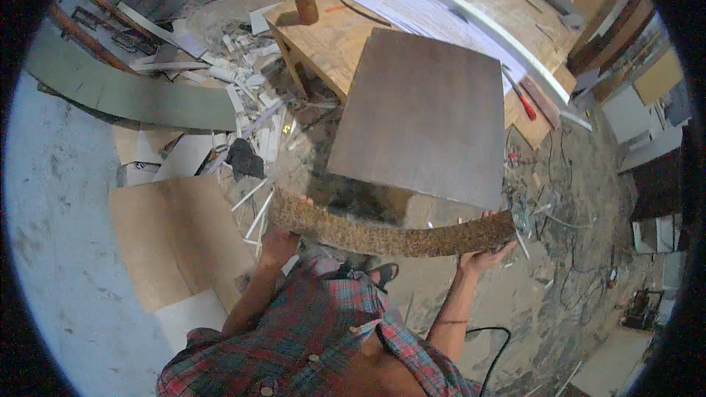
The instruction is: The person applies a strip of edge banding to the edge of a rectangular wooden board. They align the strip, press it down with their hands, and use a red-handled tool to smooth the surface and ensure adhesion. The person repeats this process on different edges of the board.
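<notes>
A narrow strip of rough, speckled brown particle board [382, 239] spans the space in front of my body, looking bowed in this view. My left hand [281, 244] is closed around its left end, with fingertips showing over the upper edge. At the other end, my right hand [487, 254] grips from below, palm up and fingers partly hidden behind the strip. Just beyond the strip, apart from it, a dark brown flat panel [426, 117] lies over the near edge of the wooden worktable [323, 48].
On the table are white sheets [412, 11], a long white strip [485, 26] and a red-handled tool [528, 108]. White offcuts [243, 77] litter the floor at left, near a brown board [173, 239]. Cables [566, 250] trail at right; boards lean along both sides.
</notes>
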Available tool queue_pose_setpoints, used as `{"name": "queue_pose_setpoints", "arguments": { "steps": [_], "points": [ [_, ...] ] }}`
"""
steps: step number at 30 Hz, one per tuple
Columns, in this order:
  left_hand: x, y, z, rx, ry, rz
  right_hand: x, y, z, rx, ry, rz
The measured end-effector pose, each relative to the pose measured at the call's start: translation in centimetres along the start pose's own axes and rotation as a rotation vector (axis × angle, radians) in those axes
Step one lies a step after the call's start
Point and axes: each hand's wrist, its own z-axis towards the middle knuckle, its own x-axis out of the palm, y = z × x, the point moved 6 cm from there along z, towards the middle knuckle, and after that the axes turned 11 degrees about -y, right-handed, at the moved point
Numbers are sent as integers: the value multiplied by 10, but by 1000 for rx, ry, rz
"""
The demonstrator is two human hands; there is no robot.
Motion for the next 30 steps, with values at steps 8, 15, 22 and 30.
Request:
{"name": "queue_pose_setpoints", "arguments": {
  "steps": [8,15,22,30],
  "points": [
    [-203,-42,1,-16,-64,932,191,-82,-39,-146,435,-21],
    [-188,-192,179,293,22,250,370,-328,-127,297,635,-76],
    [-201,-230,323,-132,228,253,519,-465,-216,507,750,99],
    [-256,-199,363,-714,367,-23,513,-583,-130,354,511,-167]
  ]
}}
